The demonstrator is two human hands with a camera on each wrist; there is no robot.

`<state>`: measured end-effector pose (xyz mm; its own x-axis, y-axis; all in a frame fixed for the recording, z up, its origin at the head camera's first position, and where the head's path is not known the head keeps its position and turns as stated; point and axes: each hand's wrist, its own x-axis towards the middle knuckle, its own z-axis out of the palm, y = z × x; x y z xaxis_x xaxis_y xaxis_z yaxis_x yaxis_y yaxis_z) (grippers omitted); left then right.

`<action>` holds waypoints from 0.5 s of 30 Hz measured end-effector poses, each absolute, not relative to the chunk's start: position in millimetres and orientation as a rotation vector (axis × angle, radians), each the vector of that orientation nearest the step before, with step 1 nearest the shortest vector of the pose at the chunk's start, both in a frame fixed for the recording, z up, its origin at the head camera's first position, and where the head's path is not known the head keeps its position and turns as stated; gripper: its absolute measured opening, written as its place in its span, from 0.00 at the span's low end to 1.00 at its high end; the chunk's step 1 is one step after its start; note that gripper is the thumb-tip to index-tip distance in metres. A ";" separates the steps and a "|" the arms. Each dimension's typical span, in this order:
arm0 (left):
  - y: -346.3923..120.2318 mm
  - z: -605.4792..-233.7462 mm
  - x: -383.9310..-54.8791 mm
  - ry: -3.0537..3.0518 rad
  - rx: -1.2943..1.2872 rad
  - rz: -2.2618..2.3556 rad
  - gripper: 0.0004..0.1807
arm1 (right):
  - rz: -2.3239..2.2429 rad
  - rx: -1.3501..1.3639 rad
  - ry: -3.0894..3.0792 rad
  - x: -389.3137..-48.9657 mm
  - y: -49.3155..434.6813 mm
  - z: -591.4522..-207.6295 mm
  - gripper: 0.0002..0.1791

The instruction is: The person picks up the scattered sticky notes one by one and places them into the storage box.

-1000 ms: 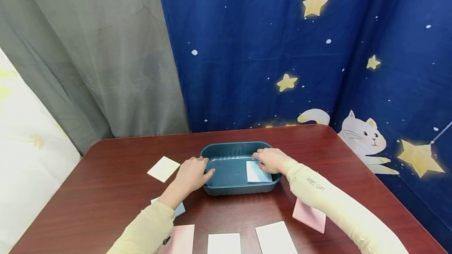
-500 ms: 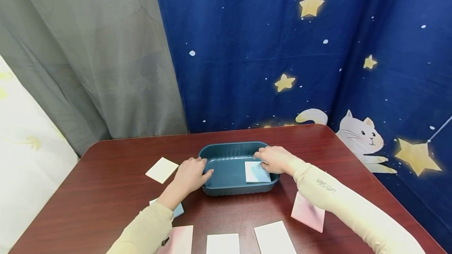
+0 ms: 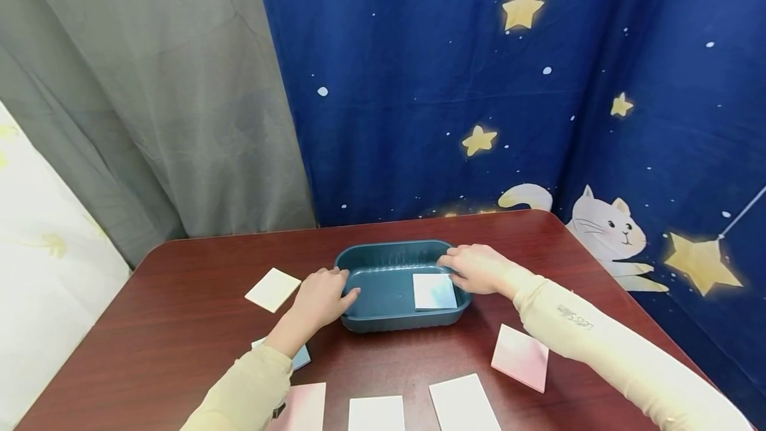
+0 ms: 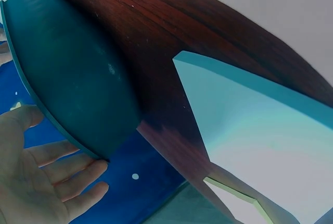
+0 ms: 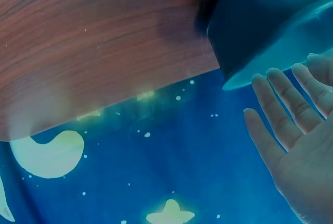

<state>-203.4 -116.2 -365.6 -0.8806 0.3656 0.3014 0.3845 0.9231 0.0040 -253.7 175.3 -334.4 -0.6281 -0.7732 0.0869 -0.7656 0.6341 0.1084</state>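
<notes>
A dark teal plastic bin (image 3: 395, 323) stands on the table between both hands. Flat in its right half lies a square pale blue-and-white pad (image 3: 433, 291). My left hand (image 3: 322, 294) rests at the bin's left rim; in the left wrist view its fingers (image 4: 78, 179) are nearly straight against the edge. Over the right rim is my right hand (image 3: 481, 268), holding nothing. The right wrist view shows its fingers (image 5: 283, 112) extended and spread near the rim; whether they touch it I cannot tell.
Around the bin lie a cream pad (image 3: 272, 290), a light blue pad (image 3: 301, 358) partly under the left forearm, pink pads (image 3: 520, 358) (image 3: 306, 408) and white pads (image 3: 376, 412) (image 3: 465, 404). The dark red table (image 3: 197, 324) ends before curtains.
My right hand has shifted right, off the blue-and-white pad, which now shows more fully. The left hand stays at the left rim. The head view has turned slightly.
</notes>
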 end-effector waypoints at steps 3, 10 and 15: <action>-116.9 -366.7 -203.4 -2.790 -0.554 -0.097 0.21 | -0.095 1.285 -2.720 -252.7 178.7 -330.3 0.15; -117.2 -365.5 -203.0 -2.793 -0.554 -0.096 0.22 | -0.039 1.268 -2.670 -248.0 187.6 -314.5 0.14; -117.0 -365.2 -203.7 -2.797 -0.557 -0.085 0.22 | -0.015 1.241 -2.661 -246.1 197.2 -307.5 0.14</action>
<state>-203.7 -117.0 -365.2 -0.8842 0.3663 0.2898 0.3832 0.9237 0.0016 -246.1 197.2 -307.5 -0.6254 -0.7592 0.1801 -0.7570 0.6463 0.0955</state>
